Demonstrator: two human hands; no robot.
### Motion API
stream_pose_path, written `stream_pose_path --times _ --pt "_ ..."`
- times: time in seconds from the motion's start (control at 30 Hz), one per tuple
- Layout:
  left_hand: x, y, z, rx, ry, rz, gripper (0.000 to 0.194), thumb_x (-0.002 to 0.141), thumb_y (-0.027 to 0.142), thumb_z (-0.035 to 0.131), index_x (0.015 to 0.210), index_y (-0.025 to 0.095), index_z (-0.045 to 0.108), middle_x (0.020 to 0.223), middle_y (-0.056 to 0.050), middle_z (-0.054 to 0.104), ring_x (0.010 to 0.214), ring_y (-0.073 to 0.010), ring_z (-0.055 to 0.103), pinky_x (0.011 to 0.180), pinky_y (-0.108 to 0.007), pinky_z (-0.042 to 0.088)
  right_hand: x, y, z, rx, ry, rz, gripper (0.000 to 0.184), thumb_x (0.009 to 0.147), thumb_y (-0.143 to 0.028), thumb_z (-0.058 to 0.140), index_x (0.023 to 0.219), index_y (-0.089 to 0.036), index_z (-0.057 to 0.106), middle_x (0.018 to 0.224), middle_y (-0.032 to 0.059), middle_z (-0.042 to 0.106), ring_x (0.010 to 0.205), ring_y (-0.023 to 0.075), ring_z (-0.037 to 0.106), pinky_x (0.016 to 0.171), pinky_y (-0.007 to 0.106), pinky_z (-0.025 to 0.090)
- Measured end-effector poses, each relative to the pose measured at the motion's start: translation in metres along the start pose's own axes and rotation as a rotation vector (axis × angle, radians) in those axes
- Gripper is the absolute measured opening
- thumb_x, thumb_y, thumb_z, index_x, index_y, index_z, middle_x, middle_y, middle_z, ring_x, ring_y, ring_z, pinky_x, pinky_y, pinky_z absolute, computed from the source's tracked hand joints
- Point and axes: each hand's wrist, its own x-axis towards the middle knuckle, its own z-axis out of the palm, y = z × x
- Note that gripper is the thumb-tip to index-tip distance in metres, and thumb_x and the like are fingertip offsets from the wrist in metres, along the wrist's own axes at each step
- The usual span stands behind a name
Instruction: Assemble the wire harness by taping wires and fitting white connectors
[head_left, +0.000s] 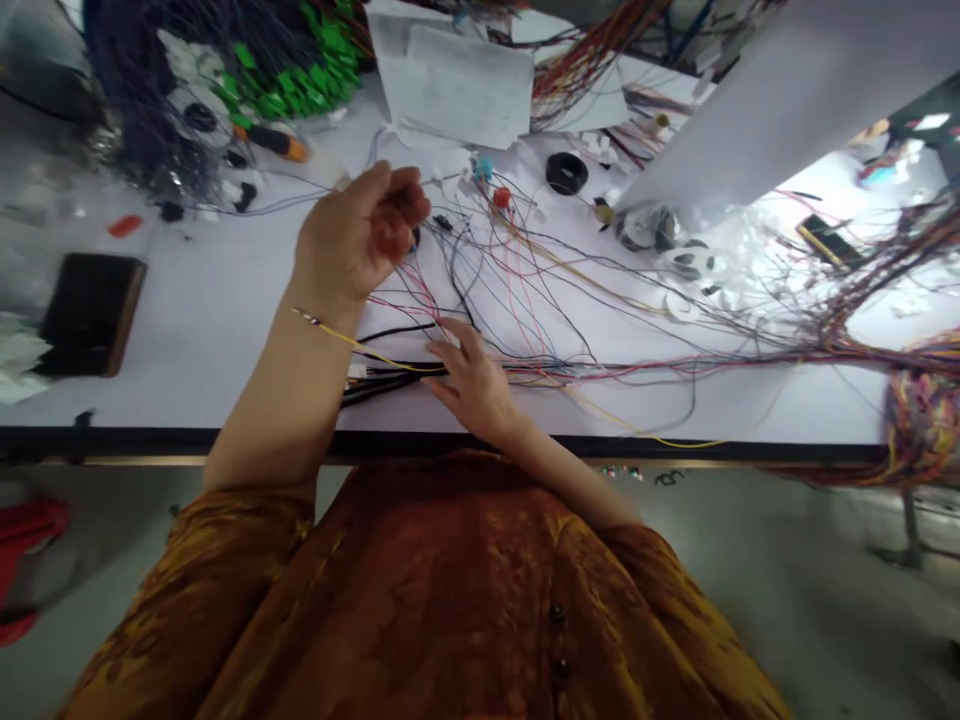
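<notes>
My left hand (360, 235) hovers over the white table (210, 300) with its fingers curled and pinched together on thin wires near a small black connector (442, 222). My right hand (469, 380) lies flat near the table's front edge, fingers stretched out, pressing on a bundle of black wires (390, 380). A yellow wire (352, 342) drapes across my left wrist. Loose coloured wires (525, 290) fan out from both hands toward the right.
A dark phone (90, 312) lies at the left. Green connectors (300, 70) and dark wire bundles sit at the back left, papers (457, 85) at the back middle, a black tape roll (566, 172) beside them. A thick multicoloured harness (922, 400) hangs at the right edge.
</notes>
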Motion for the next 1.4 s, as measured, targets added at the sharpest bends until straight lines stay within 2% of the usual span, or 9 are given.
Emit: stream_pose_path --times 0.07,0.23,0.4,0.63,0.77,0.93,1.13,1.27,1.4 --pt "-0.005 -0.001 -0.001 0.004 0.009 -0.01 0.034 0.103 0.024 0.038 0.088 0.007 0.063 0.065 -0.003 0.063 0.067 -0.0052 0.06 0.037 -0.007 0.03 -0.007 0.001 -0.006 0.062 0.005 -0.001 0.015 0.098 -0.025 0.049 0.103 -0.019 0.062 0.139 0.0132 0.051 0.109 0.0207 0.062 0.088 0.036 0.055" --pt "-0.014 -0.003 -0.007 0.123 0.051 -0.038 0.027 0.099 0.018 0.043 0.082 0.016 0.064 0.067 -0.003 0.066 0.066 -0.0076 0.062 0.03 -0.008 0.03 -0.008 0.028 -0.046 0.426 0.254 0.139 0.031 0.103 -0.04 0.038 0.096 -0.02 0.061 0.115 0.0069 0.065 0.073 0.0092 0.061 0.069 0.026 0.053" --pt "-0.03 -0.006 -0.019 0.204 -0.041 -0.043 0.031 0.099 0.025 0.042 0.081 0.019 0.066 0.081 -0.003 0.07 0.073 -0.0103 0.067 0.033 -0.01 0.041 -0.003 0.067 -0.068 0.679 0.416 0.269 0.045 0.099 -0.059 0.036 0.091 -0.021 0.06 0.092 0.0017 0.067 0.053 0.005 0.05 0.056 0.022 0.047" --pt "-0.053 -0.008 -0.035 0.364 -0.145 0.128 0.011 0.085 0.029 0.065 0.095 0.028 0.07 0.105 -0.001 0.067 0.093 -0.0216 0.067 0.049 -0.029 0.061 -0.02 0.058 -0.078 0.648 0.379 0.271 0.037 0.1 -0.052 0.043 0.09 -0.02 0.06 0.087 0.0003 0.065 0.058 0.0058 0.053 0.058 0.021 0.046" --pt "-0.044 -0.002 -0.031 0.431 -0.13 0.19 0.015 0.085 0.036 0.065 0.095 0.027 0.072 0.106 -0.004 0.065 0.093 -0.0233 0.065 0.054 -0.03 0.061 -0.033 0.021 -0.069 0.453 0.199 0.13 0.025 0.102 -0.037 0.045 0.099 -0.019 0.062 0.093 0.0026 0.067 0.074 0.0099 0.06 0.072 0.025 0.051" --pt "-0.043 0.01 -0.016 0.436 -0.116 0.187 0.019 0.09 0.02 0.054 0.093 0.024 0.072 0.102 -0.004 0.064 0.095 -0.0224 0.065 0.055 -0.027 0.06 -0.048 -0.005 -0.047 0.306 -0.395 -0.236 0.04 0.092 -0.035 0.063 0.127 -0.017 0.057 0.131 0.0121 0.061 0.116 0.02 0.06 0.098 0.035 0.051" --pt "-0.071 0.01 -0.003 0.346 -0.206 0.111 0.034 0.092 0.008 0.041 0.1 0.02 0.072 0.104 -0.006 0.067 0.097 -0.0223 0.067 0.061 -0.03 0.061 -0.03 0.001 -0.039 0.231 0.053 0.075 0.037 0.098 -0.029 0.051 0.134 -0.02 0.052 0.134 0.0091 0.056 0.088 0.0127 0.063 0.077 0.028 0.056" --pt "-0.076 0.011 0.0 0.35 -0.241 0.084 0.034 0.088 0.008 0.044 0.101 0.021 0.073 0.107 -0.008 0.068 0.102 -0.0236 0.067 0.067 -0.029 0.061 -0.004 -0.003 -0.022 0.054 -0.026 0.08 0.033 0.097 -0.03 0.056 0.129 -0.021 0.058 0.119 0.0062 0.065 0.092 0.0162 0.064 0.08 0.028 0.053" --pt "-0.06 0.024 -0.007 0.313 -0.323 -0.003 0.031 0.092 0.021 0.047 0.111 0.014 0.07 0.111 -0.014 0.068 0.108 -0.0318 0.064 0.07 -0.038 0.062 -0.01 -0.003 -0.004 0.015 -0.076 -0.002 0.021 0.1 -0.033 0.05 0.104 -0.025 0.07 0.099 0.003 0.069 0.082 0.0149 0.064 0.071 0.026 0.051"
